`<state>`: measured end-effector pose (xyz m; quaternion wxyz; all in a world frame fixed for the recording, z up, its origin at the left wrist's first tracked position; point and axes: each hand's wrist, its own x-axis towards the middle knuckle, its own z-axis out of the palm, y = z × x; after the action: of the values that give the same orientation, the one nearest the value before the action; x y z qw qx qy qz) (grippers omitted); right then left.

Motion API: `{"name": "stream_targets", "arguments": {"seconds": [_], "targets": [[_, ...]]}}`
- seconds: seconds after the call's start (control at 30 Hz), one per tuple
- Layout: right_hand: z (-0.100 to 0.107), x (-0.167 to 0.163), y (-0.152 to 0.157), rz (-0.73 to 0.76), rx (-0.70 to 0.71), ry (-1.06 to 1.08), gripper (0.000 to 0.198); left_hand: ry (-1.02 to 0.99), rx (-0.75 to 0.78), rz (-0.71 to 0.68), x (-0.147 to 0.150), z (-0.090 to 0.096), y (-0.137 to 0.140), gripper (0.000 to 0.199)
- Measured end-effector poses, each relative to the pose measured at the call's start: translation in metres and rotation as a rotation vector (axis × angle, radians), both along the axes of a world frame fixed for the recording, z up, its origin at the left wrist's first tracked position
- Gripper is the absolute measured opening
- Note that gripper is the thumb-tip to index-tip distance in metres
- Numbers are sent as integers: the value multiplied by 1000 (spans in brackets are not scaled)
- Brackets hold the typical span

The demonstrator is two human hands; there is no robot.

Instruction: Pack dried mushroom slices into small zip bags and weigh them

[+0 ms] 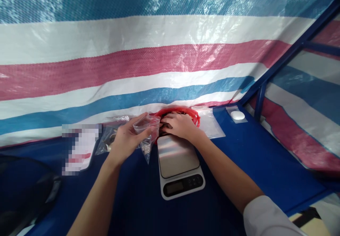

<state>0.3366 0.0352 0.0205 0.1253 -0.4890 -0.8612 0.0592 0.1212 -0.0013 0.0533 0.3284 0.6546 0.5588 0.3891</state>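
Observation:
My left hand (pixel 126 137) is closed on the edge of a clear plastic bag (pixel 147 140), whose pointed corner hangs down with a few small bits inside. My right hand (pixel 179 124) reaches into a red container (pixel 196 117) with a netlike rim, behind the scale. Its fingers are bent and pressed together among the contents, and what they pinch is hidden. Just in front of both hands lies a white digital scale (pixel 183 190) with a bare metal plate (pixel 178 156); its display is dark.
Left of my left hand are another clear bag (pixel 105 142) with small items and a phone-like object (pixel 85 151), partly pixelated. Flat clear bags (pixel 214 124) and a white oval object (pixel 237 115) lie to the right. Striped sheeting (pixel 132 62) walls off the blue table (pixel 255 158).

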Motion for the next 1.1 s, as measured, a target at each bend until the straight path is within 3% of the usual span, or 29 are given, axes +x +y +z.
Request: {"name": "stream_targets", "arguments": {"seconds": [0.4, 0.63, 1.1], "targets": [[-4, 3, 7, 69, -1, 86, 32, -47, -6, 6, -3, 1, 2, 81], [-10, 14, 12, -57, 20, 90, 30, -81, -24, -6, -2, 0, 1, 80], [-6, 0, 16, -86, -39, -33, 34, -54, -26, 4, -3, -3, 2, 77]]}}
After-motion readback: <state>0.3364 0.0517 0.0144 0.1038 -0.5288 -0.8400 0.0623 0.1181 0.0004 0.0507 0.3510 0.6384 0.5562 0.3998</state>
